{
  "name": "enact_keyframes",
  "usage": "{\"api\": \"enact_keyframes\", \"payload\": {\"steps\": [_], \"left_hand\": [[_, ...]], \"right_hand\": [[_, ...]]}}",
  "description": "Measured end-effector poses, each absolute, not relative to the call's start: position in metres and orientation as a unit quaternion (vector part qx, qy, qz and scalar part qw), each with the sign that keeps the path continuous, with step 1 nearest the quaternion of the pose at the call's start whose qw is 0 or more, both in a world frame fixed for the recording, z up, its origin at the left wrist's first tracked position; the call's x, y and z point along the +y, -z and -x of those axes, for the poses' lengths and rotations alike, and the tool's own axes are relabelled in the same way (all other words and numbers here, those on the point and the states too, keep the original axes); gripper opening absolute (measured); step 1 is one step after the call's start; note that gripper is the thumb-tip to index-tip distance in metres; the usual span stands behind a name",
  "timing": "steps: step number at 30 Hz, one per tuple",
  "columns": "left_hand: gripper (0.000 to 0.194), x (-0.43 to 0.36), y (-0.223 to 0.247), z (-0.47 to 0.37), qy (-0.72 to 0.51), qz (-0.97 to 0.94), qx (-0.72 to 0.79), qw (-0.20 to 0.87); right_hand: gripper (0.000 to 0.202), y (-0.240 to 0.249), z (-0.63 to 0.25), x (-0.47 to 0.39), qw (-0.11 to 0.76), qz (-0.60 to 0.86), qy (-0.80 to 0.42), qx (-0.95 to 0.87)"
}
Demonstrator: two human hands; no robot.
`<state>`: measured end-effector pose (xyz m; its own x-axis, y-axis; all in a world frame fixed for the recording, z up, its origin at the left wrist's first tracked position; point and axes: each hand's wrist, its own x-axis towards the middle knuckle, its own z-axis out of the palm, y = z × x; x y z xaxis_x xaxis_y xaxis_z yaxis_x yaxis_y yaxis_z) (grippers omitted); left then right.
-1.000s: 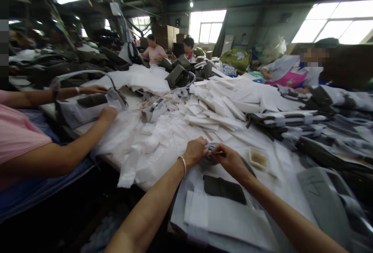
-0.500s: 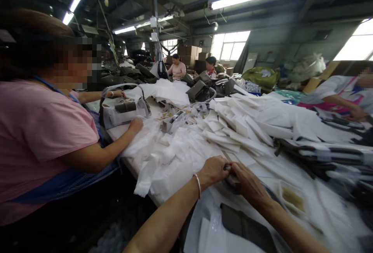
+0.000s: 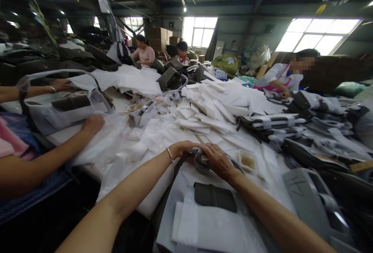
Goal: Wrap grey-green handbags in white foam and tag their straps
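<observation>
A grey bag [image 3: 166, 222], partly covered with white sheets and clear film, lies at the table's near edge, its dark flap [image 3: 215, 196] showing. Its strap, wrapped in clear film [image 3: 201, 160], rises beyond the flap. My left hand [image 3: 183, 149], with a white bracelet at the wrist, has its fingers curled round the left part of the wrapped strap. From the right, my right hand [image 3: 218, 159] grips the same strap, the fingertips of both hands close together. Fingers partly hide the strap where they meet.
Behind my hands are a pile of white sheets [image 3: 210, 109] and crumpled film. A small tray [image 3: 247, 161] is right of my right hand. Dark bags [image 3: 309, 148] and a grey machine-like box [image 3: 309, 194] are at right. A co-worker's hands touch a wrapped bag [image 3: 67, 109] at left.
The view has turned to the right, so the co-worker at left now shows mostly as arms. The bag, its flap and the wrapped strap show more fully. Both my hands remain on the strap.
</observation>
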<state>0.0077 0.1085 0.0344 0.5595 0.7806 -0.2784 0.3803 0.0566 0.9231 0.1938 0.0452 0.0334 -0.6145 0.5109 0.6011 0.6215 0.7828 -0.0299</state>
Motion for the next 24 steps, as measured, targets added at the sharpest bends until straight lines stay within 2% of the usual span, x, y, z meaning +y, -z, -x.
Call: {"api": "enact_keyframes", "payload": {"steps": [6,14,19,24], "left_hand": [[0.037,0.117,-0.029,-0.021,-0.141,-0.669,0.460,0.566],[0.021,0.114,-0.038,-0.028,-0.142,-0.744,0.524,0.389],[0.019,0.090,-0.047,-0.035,-0.182,-0.758,0.559,0.283],[0.019,0.075,-0.048,-0.039,-0.226,-0.749,0.559,0.275]], "right_hand": [[0.032,-0.029,-0.196,0.048,0.314,0.320,0.064,-0.892],[0.022,-0.040,-0.198,0.046,0.315,0.349,-0.031,-0.882],[0.013,-0.044,-0.195,0.044,0.383,0.420,-0.150,-0.809],[0.005,-0.048,-0.194,0.042,0.413,0.523,-0.293,-0.685]]}}
